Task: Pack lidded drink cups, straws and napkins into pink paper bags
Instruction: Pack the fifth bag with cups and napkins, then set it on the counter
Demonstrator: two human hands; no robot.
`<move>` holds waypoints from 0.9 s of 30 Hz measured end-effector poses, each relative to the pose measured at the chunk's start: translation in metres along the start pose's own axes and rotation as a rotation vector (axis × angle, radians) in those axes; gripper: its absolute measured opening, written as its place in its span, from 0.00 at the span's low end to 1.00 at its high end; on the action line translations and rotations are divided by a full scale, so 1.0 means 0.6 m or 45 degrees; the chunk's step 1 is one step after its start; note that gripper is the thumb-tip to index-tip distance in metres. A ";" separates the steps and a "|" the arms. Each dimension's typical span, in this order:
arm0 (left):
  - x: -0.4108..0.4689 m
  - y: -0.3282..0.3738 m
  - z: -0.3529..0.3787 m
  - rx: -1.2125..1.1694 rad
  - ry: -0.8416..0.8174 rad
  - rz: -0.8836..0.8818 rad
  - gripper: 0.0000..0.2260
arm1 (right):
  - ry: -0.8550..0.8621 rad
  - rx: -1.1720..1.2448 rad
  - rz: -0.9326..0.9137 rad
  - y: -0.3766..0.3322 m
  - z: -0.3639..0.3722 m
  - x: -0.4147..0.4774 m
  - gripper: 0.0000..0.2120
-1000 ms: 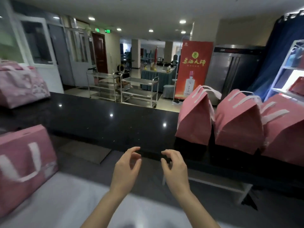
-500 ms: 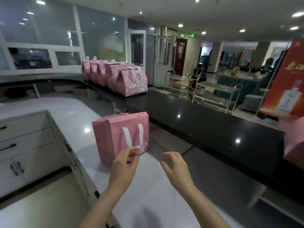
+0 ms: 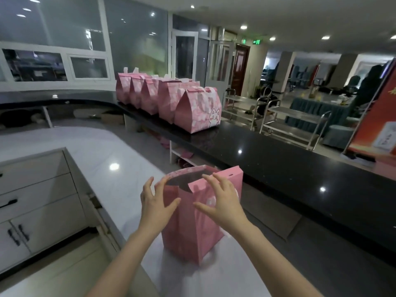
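Note:
An open pink paper bag (image 3: 192, 228) stands upright on the white counter (image 3: 102, 159) right in front of me, its top gaping. My left hand (image 3: 157, 202) hovers at the bag's left top edge with fingers spread. My right hand (image 3: 220, 202) reaches over the near right flap, fingers spread as well; neither hand grips the bag. The bag's inside looks dark, and I cannot tell what it holds. No cups, straws or napkins are in view.
Several closed pink bags (image 3: 171, 103) stand in a row on the raised black counter (image 3: 278, 163) at the back. White drawers and cupboard doors (image 3: 36, 200) are at my left. Steel trolleys (image 3: 285, 118) and a red banner (image 3: 377, 116) lie beyond the counter.
My view swung left from the bags on the right to the white counter. Both hands moved forward and reached the open bag, which is now close in front of me.

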State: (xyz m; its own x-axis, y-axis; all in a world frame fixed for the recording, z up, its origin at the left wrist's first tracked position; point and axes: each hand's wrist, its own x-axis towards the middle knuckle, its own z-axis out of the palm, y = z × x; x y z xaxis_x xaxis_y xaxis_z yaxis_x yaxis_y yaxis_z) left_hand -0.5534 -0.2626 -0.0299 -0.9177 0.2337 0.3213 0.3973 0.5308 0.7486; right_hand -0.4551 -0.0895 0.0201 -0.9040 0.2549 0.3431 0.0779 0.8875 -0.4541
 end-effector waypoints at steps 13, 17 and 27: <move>-0.026 -0.005 0.039 -0.095 -0.132 0.341 0.12 | 0.519 -0.015 0.080 0.023 0.006 -0.080 0.09; -0.092 0.041 0.059 -0.116 -0.152 0.430 0.09 | 0.587 0.119 0.187 0.058 -0.034 -0.152 0.07; -0.340 0.209 0.122 -0.202 -0.277 0.675 0.08 | 0.733 0.070 0.326 0.141 -0.195 -0.434 0.06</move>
State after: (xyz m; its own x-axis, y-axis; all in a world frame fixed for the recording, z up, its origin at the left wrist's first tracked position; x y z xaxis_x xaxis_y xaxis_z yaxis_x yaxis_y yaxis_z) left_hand -0.3159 -0.1839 -0.0442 -0.5656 0.6044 0.5611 0.7802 0.1718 0.6014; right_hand -0.1640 -0.0359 -0.0113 -0.4873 0.6356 0.5987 0.2262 0.7541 -0.6166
